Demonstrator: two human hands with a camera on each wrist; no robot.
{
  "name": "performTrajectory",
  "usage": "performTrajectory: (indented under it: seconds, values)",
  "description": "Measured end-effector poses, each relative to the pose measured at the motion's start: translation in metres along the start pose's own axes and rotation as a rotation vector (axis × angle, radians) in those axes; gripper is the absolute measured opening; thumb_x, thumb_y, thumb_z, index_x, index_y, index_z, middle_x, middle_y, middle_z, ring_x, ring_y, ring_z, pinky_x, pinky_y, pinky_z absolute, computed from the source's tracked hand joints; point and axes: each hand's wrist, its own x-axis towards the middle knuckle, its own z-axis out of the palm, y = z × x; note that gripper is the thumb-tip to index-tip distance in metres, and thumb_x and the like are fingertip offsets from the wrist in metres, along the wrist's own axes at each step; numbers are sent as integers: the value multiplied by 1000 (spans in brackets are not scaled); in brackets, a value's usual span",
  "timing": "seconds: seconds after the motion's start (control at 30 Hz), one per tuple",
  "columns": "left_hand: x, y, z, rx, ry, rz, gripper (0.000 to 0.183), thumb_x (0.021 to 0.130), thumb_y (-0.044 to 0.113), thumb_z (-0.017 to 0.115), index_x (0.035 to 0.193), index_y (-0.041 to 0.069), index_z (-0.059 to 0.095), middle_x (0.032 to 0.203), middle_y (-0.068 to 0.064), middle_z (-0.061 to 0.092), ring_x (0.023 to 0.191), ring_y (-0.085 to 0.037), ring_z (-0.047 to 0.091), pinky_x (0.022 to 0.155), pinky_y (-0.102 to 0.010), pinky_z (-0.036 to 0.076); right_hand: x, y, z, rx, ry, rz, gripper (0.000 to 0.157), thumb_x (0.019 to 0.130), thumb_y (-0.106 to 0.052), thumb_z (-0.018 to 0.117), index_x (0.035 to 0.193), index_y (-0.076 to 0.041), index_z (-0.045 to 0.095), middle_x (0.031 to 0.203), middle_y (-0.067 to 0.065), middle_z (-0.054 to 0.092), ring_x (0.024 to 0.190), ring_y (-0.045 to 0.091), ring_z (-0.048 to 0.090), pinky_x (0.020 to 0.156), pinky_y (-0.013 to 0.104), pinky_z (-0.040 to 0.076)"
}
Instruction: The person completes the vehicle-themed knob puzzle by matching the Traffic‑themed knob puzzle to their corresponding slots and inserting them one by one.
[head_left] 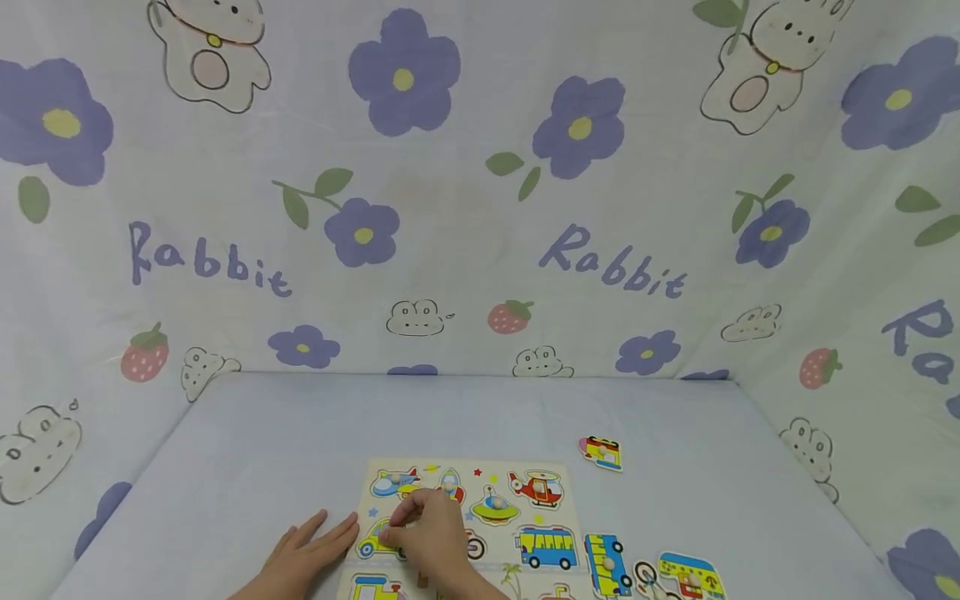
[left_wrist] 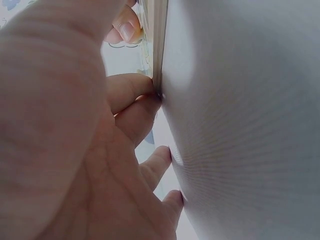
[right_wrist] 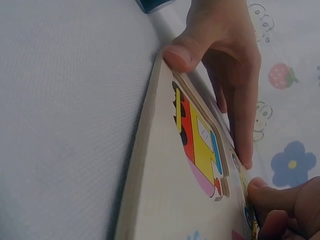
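Observation:
A wooden peg puzzle board (head_left: pixel 468 467) with printed vehicles lies flat at the front of the table. My right hand (head_left: pixel 435 537) is over its left half, thumb and forefinger pinching the yellow car piece (head_left: pixel 371 546) at its slot; the pinch itself is partly covered by the fingers. My left hand (head_left: pixel 303 557) rests beside the board with fingers spread, fingertips touching its left edge, as the left wrist view also shows. In the right wrist view, the left thumb (right_wrist: pixel 180 56) lies at the board's corner, near a recess with a printed train (right_wrist: pixel 200 142).
Right of the board lie loose pieces: a train (head_left: pixel 602 452), a blue bus (head_left: pixel 609 567), a motorcycle (head_left: pixel 651 579) and a yellow-and-blue vehicle (head_left: pixel 693 571). Knobbed pieces such as the helicopter (head_left: pixel 538 488) and flying saucer (head_left: pixel 495 508) sit on the board. Rabbit-print cloth (head_left: pixel 465 192) hangs behind.

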Motion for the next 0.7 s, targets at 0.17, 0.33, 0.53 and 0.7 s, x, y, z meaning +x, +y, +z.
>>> performTrajectory:
  seconds: [0.17, 0.33, 0.53, 0.7]
  values:
    - [3, -2, 1, -5, 3, -6, 97, 74, 65, 74, 147, 8, 46, 153, -7, 40, 139, -52, 19, 101, -79, 10, 3, 2, 0, -1, -11, 11, 25, 68, -9, 91, 67, -14, 66, 66, -9, 59, 67, 5, 55, 69, 27, 49]
    - [3, -3, 3, -3, 7, -19, 95, 76, 65, 73, 147, 8, 46, 153, -6, 40, 140, -51, 18, 102, -78, 10, 3, 6, 1, -9, -14, -14, 26, 67, -9, 91, 65, -14, 66, 66, -10, 59, 67, 4, 56, 68, 27, 50]
    - [1, -2, 3, -24, -1, -7, 95, 76, 63, 73, 148, 8, 45, 154, -6, 38, 140, -51, 17, 102, -78, 8, 1, 8, 1, -5, -16, -9, 27, 68, -11, 91, 64, -16, 65, 63, -10, 58, 64, 4, 55, 65, 25, 49]
    - [-1, 2, -2, -35, -18, -6, 98, 74, 64, 74, 149, 9, 43, 155, -7, 36, 141, -50, 14, 103, -77, 6, -1, 8, 3, -7, 7, -50, 27, 69, -11, 90, 65, -17, 64, 62, -12, 58, 61, 5, 54, 58, 24, 47]
